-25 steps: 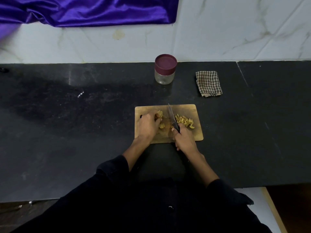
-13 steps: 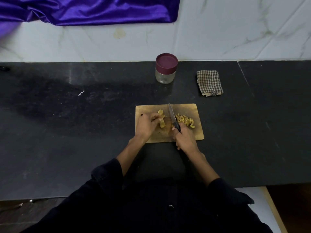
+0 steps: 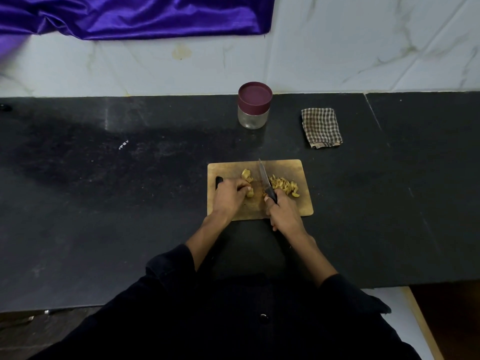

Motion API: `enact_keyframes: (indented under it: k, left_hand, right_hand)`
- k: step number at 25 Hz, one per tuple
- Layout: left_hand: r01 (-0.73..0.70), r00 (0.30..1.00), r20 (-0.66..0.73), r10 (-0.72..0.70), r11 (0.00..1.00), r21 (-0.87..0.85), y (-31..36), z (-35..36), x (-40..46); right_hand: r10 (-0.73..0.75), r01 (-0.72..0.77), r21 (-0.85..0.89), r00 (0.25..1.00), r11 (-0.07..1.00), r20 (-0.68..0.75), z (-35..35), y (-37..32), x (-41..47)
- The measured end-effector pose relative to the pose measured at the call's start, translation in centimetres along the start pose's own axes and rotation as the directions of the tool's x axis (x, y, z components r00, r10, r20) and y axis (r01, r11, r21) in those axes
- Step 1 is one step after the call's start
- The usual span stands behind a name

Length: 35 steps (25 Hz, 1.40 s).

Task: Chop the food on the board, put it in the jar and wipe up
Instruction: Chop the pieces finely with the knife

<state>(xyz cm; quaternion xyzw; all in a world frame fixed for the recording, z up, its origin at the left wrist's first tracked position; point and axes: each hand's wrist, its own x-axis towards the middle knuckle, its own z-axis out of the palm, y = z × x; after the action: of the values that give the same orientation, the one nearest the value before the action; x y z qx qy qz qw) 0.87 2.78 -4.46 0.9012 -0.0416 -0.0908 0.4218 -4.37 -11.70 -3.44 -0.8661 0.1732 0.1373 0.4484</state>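
From above, the right hand (image 3: 284, 216) is wrapped tight around the black handle of a kitchen knife (image 3: 266, 181), whose blade points away from the person and runs across the middle of the wooden cutting board (image 3: 298, 206). The left hand (image 3: 230, 196) sits on the left half of the board with its fingers curled in, pinching a yellowish unchopped piece (image 3: 248, 192) against the wood just left of the blade; another lump of the same food (image 3: 246, 174) lies a little farther back. On the blade's right side is a loose heap of chopped strips (image 3: 284, 184), all still on the board. The board lies flat on the dark stone counter (image 3: 130, 203), near its front edge. Farther back, close to the marble wall, stands a small clear glass jar (image 3: 253, 118) with its maroon lid (image 3: 255, 93) on; nothing shows through the glass. To the jar's right, well apart from it, a folded brown checked cloth (image 3: 321, 127) lies on the counter. A purple satin cloth (image 3: 135, 16) hangs over the wall at the upper left.
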Motion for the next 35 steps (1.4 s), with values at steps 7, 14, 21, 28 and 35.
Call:
enact_keyframes:
  k: [7,14,21,28,35]
  left_hand:
    - [-0.05,0.998,0.028,0.05,0.998,0.028,-0.1,-0.6,-0.5]
    - [-0.083,0.995,0.058,0.076,0.988,0.128,-0.7,-0.5,-0.8]
    - [-0.113,0.993,0.034,0.11,0.987,0.116,-0.9,-0.6,-0.8]
    - [-0.08,0.997,0.028,0.077,0.99,0.12,-1.0,-0.2,-0.6]
    - [-0.064,0.997,0.041,0.059,0.988,0.144,-0.8,-0.1,-0.7]
  right_hand:
    - [0.004,-0.004,0.012,1.0,1.0,0.007,-0.1,-0.1,0.0]
    - [0.012,-0.013,0.034,1.0,0.999,0.027,-0.4,0.0,-0.3]
    - [0.016,-0.014,0.109,1.0,0.994,-0.017,-1.2,0.7,-1.3]
    - [-0.061,0.071,-0.143,0.995,0.987,0.075,-0.2,0.4,-2.3]
    - [-0.056,0.079,-0.271,0.994,0.959,0.092,1.1,-0.4,-2.7]
